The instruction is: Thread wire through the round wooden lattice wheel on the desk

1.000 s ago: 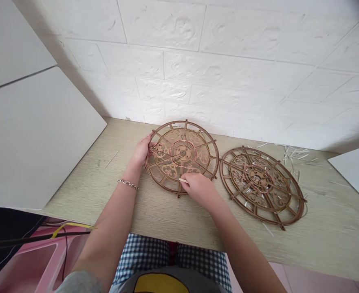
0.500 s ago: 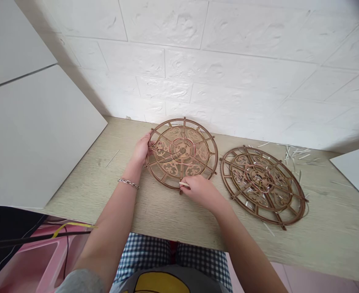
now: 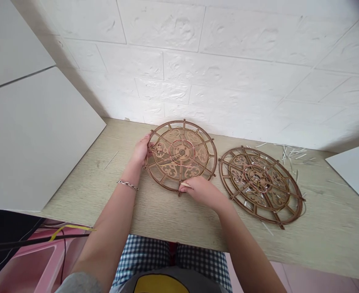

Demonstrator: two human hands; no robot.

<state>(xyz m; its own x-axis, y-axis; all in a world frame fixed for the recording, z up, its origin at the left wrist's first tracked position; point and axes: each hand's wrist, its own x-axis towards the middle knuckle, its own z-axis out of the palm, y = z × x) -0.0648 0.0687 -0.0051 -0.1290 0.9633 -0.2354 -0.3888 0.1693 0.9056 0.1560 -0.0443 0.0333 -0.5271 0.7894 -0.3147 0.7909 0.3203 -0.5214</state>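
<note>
A round brown openwork disc (image 3: 181,154) with carved panels and a copper ring at its hub lies on the pale wooden table (image 3: 155,211). My left hand (image 3: 142,150) grips the disc's left rim, fingers curled over the edge. My right hand (image 3: 201,190) rests at the disc's near rim, fingers pinched on a small pale stick (image 3: 184,185). A second, similar disc (image 3: 260,183) lies flat to the right, untouched, with pale slivers stuck in it.
Thin pale sticks (image 3: 292,154) lie scattered by the wall at the back right. A white panel (image 3: 29,134) stands at the left, another white panel (image 3: 353,173) at the right edge. A pink bin (image 3: 29,264) with cables sits below the table's left.
My right hand has slid from the disc's inner part to its near rim, still pinching the stick. The disc shifted slightly under my hands. My left hand has kept its grip.
</note>
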